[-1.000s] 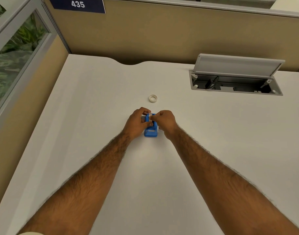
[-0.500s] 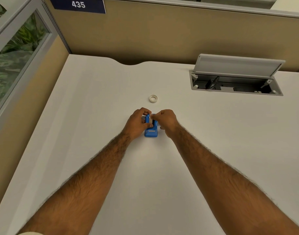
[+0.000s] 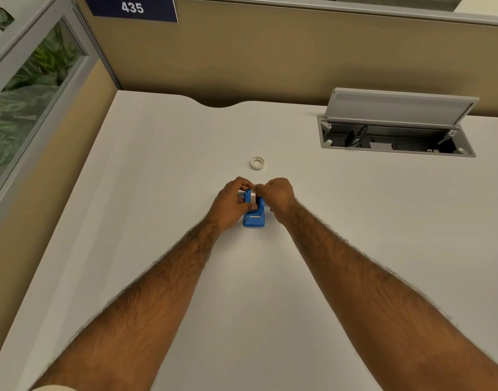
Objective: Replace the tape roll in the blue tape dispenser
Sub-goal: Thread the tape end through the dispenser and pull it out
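Note:
The small blue tape dispenser (image 3: 254,218) stands on the white desk (image 3: 157,193), its cutter end towards me. My left hand (image 3: 233,204) grips its left side and back. A white tape roll (image 3: 252,196) sits upright in the dispenser's top, between the fingers of both hands. My right hand (image 3: 276,193) pinches the roll's top from the right. A second, loose tape roll (image 3: 257,163) lies flat on the desk just beyond my hands.
An open cable hatch (image 3: 394,142) with a raised grey lid is set in the desk at the back right. Tan partition walls (image 3: 270,52) close the back and left, with a glass panel at far left.
My hands have shifted slightly on the dispenser; the white roll now shows more clearly in its top. The dispenser and the loose roll stay where they were.

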### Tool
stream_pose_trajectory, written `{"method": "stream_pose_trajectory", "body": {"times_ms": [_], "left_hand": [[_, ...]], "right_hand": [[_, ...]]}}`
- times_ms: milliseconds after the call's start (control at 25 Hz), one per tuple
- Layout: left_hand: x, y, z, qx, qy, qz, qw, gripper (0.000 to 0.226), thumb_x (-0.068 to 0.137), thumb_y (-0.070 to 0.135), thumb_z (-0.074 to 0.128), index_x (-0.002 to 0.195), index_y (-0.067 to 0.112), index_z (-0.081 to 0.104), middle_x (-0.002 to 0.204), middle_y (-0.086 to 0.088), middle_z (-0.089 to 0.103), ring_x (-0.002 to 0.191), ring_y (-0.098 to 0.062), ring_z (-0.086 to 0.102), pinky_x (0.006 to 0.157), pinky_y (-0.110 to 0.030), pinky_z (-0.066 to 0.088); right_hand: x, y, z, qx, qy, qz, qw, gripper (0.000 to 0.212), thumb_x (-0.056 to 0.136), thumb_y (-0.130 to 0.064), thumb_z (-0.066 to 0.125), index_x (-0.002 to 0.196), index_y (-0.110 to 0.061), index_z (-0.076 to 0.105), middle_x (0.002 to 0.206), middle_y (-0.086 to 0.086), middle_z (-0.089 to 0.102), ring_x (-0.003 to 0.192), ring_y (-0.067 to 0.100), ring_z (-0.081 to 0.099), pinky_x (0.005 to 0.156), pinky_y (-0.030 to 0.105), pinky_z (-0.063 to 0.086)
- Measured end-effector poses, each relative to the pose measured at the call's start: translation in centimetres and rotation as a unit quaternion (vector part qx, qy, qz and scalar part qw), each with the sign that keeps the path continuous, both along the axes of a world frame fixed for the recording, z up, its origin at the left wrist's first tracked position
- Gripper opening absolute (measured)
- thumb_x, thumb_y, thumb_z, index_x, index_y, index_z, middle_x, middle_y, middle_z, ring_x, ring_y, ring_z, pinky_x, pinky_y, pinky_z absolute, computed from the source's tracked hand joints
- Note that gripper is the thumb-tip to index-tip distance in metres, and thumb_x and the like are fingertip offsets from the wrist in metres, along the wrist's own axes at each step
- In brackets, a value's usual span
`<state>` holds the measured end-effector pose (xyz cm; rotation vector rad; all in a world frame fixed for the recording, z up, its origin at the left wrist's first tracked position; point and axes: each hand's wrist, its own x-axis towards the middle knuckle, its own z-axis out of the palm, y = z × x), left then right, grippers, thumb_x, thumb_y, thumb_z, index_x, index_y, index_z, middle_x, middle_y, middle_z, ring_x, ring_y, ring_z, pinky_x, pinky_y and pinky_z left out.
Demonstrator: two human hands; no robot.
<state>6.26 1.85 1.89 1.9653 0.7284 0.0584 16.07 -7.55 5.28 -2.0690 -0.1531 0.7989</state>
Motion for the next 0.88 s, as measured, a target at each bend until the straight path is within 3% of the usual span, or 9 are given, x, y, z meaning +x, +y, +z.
{"method": "stream_pose_trajectory", "body": {"times_ms": [160,320,520,760,880], "left_hand": [[0.1,0.2,-0.1,0.012,0.008,-0.008,1.000,0.048,0.077,0.014,0.083,0.115,0.023,0.055,0.123,0.001,0.061,0.094,-0.017,0.063,0.078,-0.020,0.047],[0.2,0.0,0.1,0.016,0.014,-0.011,1.000,0.052,0.077,0.015,0.083,0.122,0.018,0.057,0.127,-0.004,0.060,0.101,-0.022,0.064,0.091,-0.030,0.051],[0.1,0.3,0.6,-0.012,0.004,-0.007,1.000,0.049,0.079,0.021,0.082,0.122,0.018,0.059,0.127,-0.002,0.060,0.104,-0.022,0.064,0.086,-0.024,0.048],[0.1,-0.1,0.5,0.003,0.004,-0.005,1.000,0.049,0.076,0.014,0.083,0.118,0.019,0.058,0.127,-0.002,0.059,0.104,-0.024,0.063,0.088,-0.028,0.051],[0.2,0.0,0.3,0.006,0.011,-0.005,1.000,0.051,0.075,0.015,0.084,0.118,0.020,0.056,0.125,-0.001,0.059,0.101,-0.021,0.063,0.086,-0.027,0.051]], "right_hand": [[0.2,0.0,0.0,-0.009,-0.010,0.014,1.000,0.032,0.087,-0.016,0.068,0.065,-0.010,0.046,0.066,0.007,0.045,0.064,0.019,0.044,0.061,0.032,0.040],[0.1,-0.7,-0.2,-0.005,-0.001,0.014,1.000,0.030,0.083,-0.015,0.074,0.065,-0.011,0.050,0.067,0.004,0.049,0.059,0.014,0.045,0.053,0.025,0.038],[-0.3,-1.0,-0.6,-0.027,0.010,0.026,0.999,0.022,0.077,-0.011,0.075,0.077,-0.009,0.053,0.073,0.008,0.049,0.058,0.014,0.043,0.052,0.026,0.038],[0.2,-0.1,-0.3,-0.016,-0.020,0.016,1.000,0.030,0.084,-0.019,0.071,0.067,-0.009,0.048,0.062,0.003,0.043,0.059,0.016,0.042,0.060,0.032,0.040],[0.5,0.0,-0.3,-0.005,-0.013,0.003,1.000,0.034,0.085,-0.019,0.070,0.065,-0.010,0.044,0.061,0.003,0.039,0.059,0.017,0.038,0.057,0.031,0.036]]}}
